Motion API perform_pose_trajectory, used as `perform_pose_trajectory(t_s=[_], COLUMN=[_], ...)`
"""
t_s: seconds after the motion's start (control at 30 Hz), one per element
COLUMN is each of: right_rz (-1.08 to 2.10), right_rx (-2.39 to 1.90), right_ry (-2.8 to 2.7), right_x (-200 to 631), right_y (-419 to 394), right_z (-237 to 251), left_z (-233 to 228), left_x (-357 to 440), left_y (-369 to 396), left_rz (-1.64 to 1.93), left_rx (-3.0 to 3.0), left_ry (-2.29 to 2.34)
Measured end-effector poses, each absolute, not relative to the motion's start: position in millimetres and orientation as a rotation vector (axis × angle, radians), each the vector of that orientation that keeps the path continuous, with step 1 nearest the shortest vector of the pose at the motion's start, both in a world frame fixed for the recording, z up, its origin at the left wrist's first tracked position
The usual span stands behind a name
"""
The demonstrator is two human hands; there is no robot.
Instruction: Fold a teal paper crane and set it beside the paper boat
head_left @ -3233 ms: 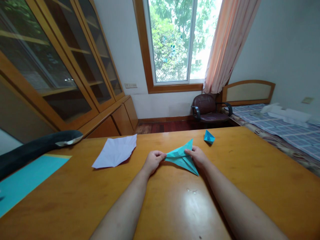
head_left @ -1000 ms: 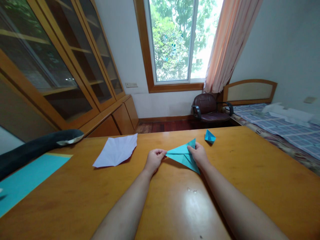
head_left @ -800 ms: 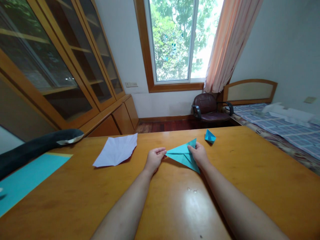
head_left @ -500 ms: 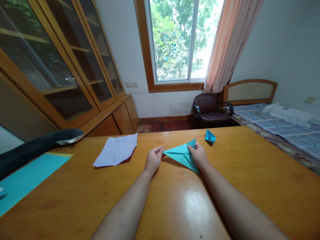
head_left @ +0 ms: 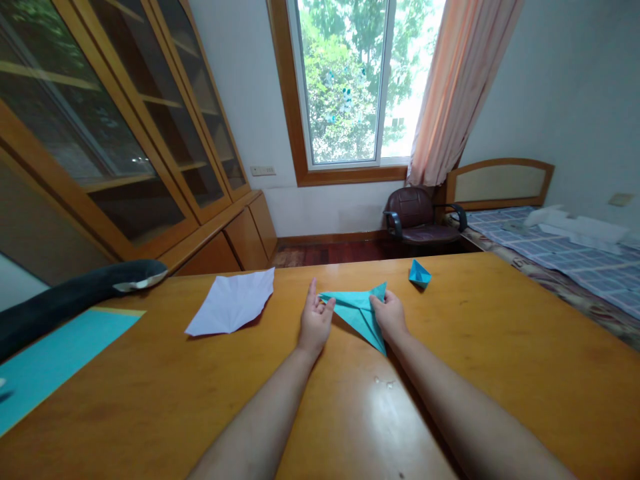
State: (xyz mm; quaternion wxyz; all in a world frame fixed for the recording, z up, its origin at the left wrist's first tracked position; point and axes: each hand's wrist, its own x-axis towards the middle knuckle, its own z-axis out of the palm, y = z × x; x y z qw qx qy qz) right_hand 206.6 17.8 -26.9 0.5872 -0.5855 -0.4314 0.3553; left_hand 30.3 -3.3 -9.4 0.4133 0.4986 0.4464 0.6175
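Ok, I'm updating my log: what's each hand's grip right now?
Left hand: cannot tell if it holds the folded turquoise paper.
Right hand: closed, holding that paper's wide end.

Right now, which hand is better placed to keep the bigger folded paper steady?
Probably the right hand: it grips the bigger folded paper near the wide end. The left hand is by the pointed tip, forefinger raised, with no clear grip.

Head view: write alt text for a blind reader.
The right hand holds the wide end of a folded turquoise paper over a wooden table, the left hand near its narrow tip. A creased white sheet lies left, a blue folded piece right.
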Motion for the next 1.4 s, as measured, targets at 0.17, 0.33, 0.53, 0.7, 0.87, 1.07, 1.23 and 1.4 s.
perform_pose_trajectory(t_s=[0.17,0.33,0.53,0.7,0.87,1.07,1.23,1.4], right_rz=[0.822,0.884,0.954,0.983,1.004,1.002,0.991,1.017], right_rx=[-1.36,-1.291,-1.226,-1.196,-1.193,-1.186,-1.184,-1.179], right_ry=[-0.971,-0.985,-0.998,-1.018,-1.02,-1.046,-1.046,-1.047], right_x=[199,190,183,180,178,177,177,176], right_y=[15,10,4,4,3,4,5,5], right_z=[-28,-24,-20,-21,-22,-26,-28,-29], left_z=[-8,-8,-5,-5,-5,-8,-10,-16], left_x=[42,42,40,38,36,35,35,33], left_y=[-12,-12,-8,-6,-7,-4,-2,0], left_rz=[1.43,1.372,1.396,1.392,1.391,1.424,1.489,1.542], left_rx=[1.417,1.427,1.353,1.324,1.288,1.273,1.227,1.193], left_ry=[1.202,1.237,1.398,1.491,1.508,1.505,1.485,1.422])
